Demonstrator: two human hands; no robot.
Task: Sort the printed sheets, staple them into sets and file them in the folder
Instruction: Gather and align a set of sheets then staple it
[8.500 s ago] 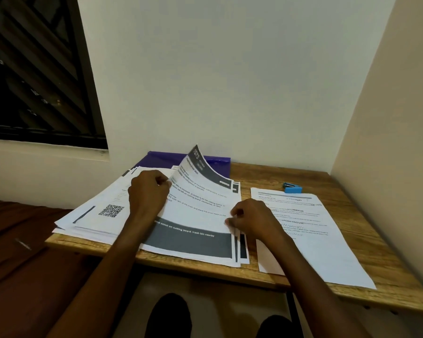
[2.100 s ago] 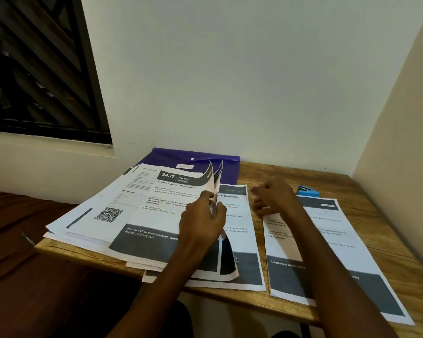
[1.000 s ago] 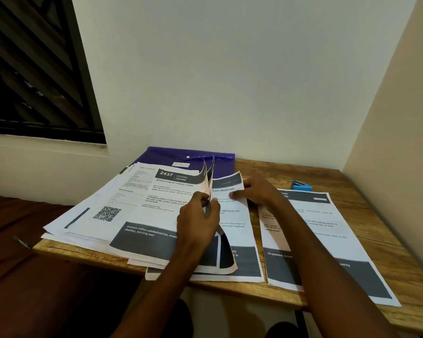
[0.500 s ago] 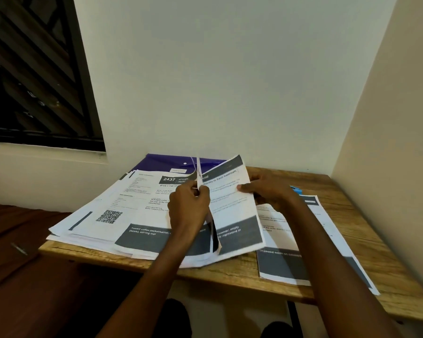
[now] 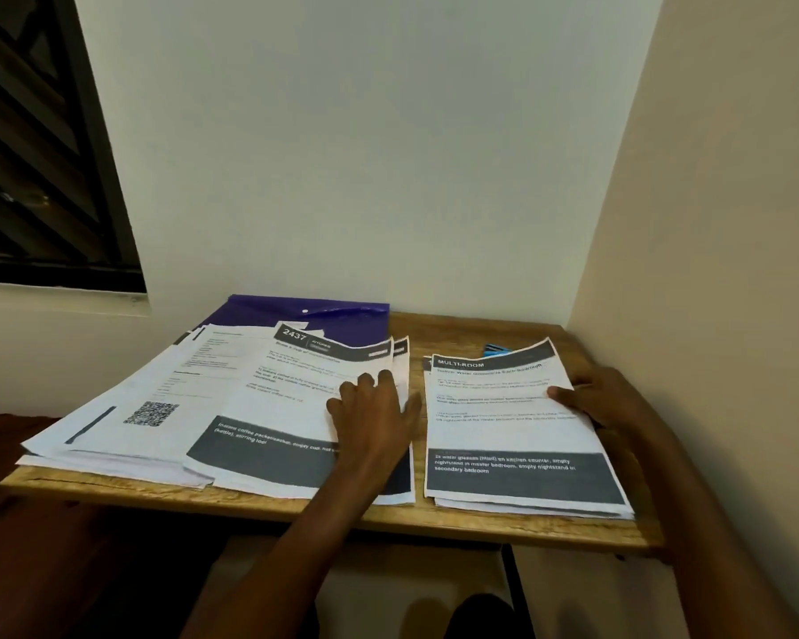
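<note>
Purple folder (image 5: 342, 322) at surface (image 5: 503, 523) rear is half-covered by "2437 KITCHEN" stack (image 5: 291, 408), w/ left hand (image 5: 373, 415) laid flat on it, fingers straight. "MULTI-ROOM" sheet (image 5: 503, 422) atop right pile is pinched at its edge by right hand (image 5: 596, 398); blue stapler (image 5: 497, 348) mostly hidden behind.

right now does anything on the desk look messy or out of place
Yes: the left-hand sheets are fanned askew, corners splayed and overhanging the table edge, and they cover most of the purple folder. The right pile, held by the right hand, is far squarer. Nothing looks torn or spilled.
</note>
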